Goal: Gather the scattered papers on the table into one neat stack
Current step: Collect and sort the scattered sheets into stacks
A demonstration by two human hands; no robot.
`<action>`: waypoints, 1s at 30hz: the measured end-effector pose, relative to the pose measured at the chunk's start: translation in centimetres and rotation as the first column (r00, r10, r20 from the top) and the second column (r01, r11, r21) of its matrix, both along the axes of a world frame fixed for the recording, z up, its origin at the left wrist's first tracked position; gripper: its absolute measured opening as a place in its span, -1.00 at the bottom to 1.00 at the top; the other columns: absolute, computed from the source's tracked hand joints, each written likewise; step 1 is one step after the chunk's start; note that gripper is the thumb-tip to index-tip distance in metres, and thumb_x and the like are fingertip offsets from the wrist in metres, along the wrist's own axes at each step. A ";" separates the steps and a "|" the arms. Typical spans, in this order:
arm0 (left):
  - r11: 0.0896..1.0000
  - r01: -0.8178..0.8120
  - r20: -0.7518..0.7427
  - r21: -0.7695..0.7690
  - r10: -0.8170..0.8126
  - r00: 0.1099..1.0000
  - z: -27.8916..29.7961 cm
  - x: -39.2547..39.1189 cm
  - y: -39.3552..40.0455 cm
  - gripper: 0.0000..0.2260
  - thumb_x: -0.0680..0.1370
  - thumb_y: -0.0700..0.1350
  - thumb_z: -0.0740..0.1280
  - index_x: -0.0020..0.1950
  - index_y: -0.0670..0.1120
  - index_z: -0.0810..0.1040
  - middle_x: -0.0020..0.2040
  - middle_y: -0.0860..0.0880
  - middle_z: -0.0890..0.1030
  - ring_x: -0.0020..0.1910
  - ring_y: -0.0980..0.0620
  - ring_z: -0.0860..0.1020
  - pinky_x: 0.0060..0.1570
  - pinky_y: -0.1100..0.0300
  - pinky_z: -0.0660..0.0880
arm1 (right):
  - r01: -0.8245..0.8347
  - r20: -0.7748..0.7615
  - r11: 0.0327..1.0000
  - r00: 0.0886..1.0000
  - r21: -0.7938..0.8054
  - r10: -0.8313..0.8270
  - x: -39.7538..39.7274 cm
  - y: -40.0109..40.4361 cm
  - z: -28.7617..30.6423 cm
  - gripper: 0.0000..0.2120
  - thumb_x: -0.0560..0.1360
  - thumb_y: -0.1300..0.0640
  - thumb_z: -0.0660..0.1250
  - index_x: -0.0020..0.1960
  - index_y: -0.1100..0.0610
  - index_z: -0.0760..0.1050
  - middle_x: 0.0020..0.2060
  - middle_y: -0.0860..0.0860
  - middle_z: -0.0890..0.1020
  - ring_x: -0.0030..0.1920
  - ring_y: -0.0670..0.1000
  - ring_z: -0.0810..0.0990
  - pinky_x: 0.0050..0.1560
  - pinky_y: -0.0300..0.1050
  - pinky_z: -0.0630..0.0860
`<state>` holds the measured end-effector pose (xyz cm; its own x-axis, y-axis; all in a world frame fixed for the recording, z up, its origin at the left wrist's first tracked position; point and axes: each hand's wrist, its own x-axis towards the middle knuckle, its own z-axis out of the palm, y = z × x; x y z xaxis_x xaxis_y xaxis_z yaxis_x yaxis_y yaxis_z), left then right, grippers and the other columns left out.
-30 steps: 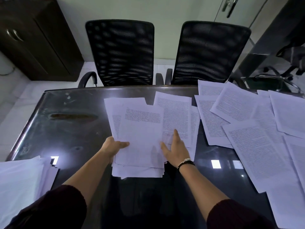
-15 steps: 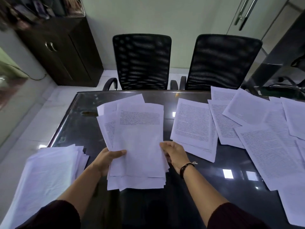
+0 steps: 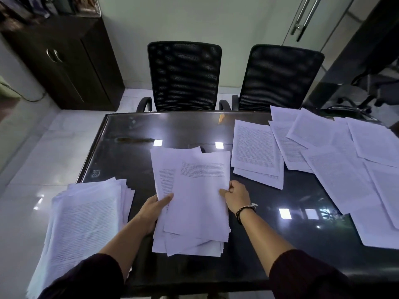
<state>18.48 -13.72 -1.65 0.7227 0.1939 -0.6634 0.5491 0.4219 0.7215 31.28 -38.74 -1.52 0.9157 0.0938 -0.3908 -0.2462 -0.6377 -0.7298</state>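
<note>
A loose bundle of papers is pinched at both side edges by the left hand and right hand, long axis pointing away; the gathered stack lies leftward on the desk, nearer the left-hand grip.

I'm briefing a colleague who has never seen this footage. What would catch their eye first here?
First, the bundle of papers at the middle of the dark glossy table, gripped by the left hand and the right hand at its two sides. Next, the loose sheets overlapping across the table's right side, and the big fanned pile at its near left corner. Two black mesh chairs stand at the far edge.
</note>
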 end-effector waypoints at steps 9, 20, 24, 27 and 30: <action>0.558 0.134 -0.089 0.819 -0.107 0.990 -0.5 0.5 1.6 -0.13 0.51 0.18 0.52 0.63 -0.15 0.15 0.60 -0.17 0.27 0.57 -0.20 0.30 0.55 -0.11 0.28 | -0.183 0.194 0.930 0.948 -0.320 0.253 0.0 -0.5 6.8 -0.76 0.62 0.17 0.25 -0.20 0.22 0.39 -0.28 0.10 0.53 -0.18 0.18 0.49 -0.21 0.01 0.34; 0.738 -0.151 0.145 0.658 0.074 0.987 5.9 4.8 4.0 0.07 0.41 0.17 0.62 0.66 -0.11 0.02 0.57 -0.19 0.32 0.51 -0.21 0.38 0.44 -0.10 0.40 | -0.315 0.201 0.930 0.915 -0.188 0.350 2.8 4.3 12.0 -0.87 0.60 0.21 0.28 -0.10 0.18 0.55 -0.24 0.03 0.59 -0.17 0.10 0.53 -0.21 -0.09 0.40; 0.735 0.026 -0.173 0.677 0.126 0.977 0.4 1.5 4.3 -0.16 0.44 0.30 0.46 0.45 -0.28 0.35 0.24 -0.17 0.60 0.25 -0.20 0.60 0.16 -0.06 0.58 | -0.189 0.028 0.955 0.979 -0.228 0.201 0.4 4.5 5.4 -0.80 0.59 0.21 0.26 -0.21 0.19 0.41 -0.25 0.09 0.54 -0.24 0.08 0.46 -0.26 -0.09 0.31; 0.691 0.365 -0.392 0.624 -0.128 0.911 -2.0 -0.5 2.7 -0.32 0.54 0.11 0.45 0.47 -0.26 0.29 0.22 -0.13 0.59 0.15 -0.15 0.60 -0.05 0.05 0.52 | -0.090 -0.059 0.978 0.995 -0.187 0.080 -1.7 3.4 1.3 -0.76 0.57 0.17 0.24 -0.27 0.11 0.33 -0.30 0.03 0.50 -0.33 0.02 0.42 -0.33 -0.12 0.29; 0.671 0.379 -0.376 0.637 -0.158 0.913 -2.9 -1.1 1.4 -0.58 0.55 0.05 0.48 0.23 -0.15 0.41 0.11 -0.07 0.61 -0.05 -0.05 0.60 -0.29 0.16 0.46 | -0.074 -0.128 0.982 0.990 -0.171 0.053 -3.1 2.8 -1.0 -0.81 0.53 0.10 0.34 -0.20 0.09 0.38 -0.22 0.02 0.55 -0.24 0.06 0.50 -0.33 -0.12 0.34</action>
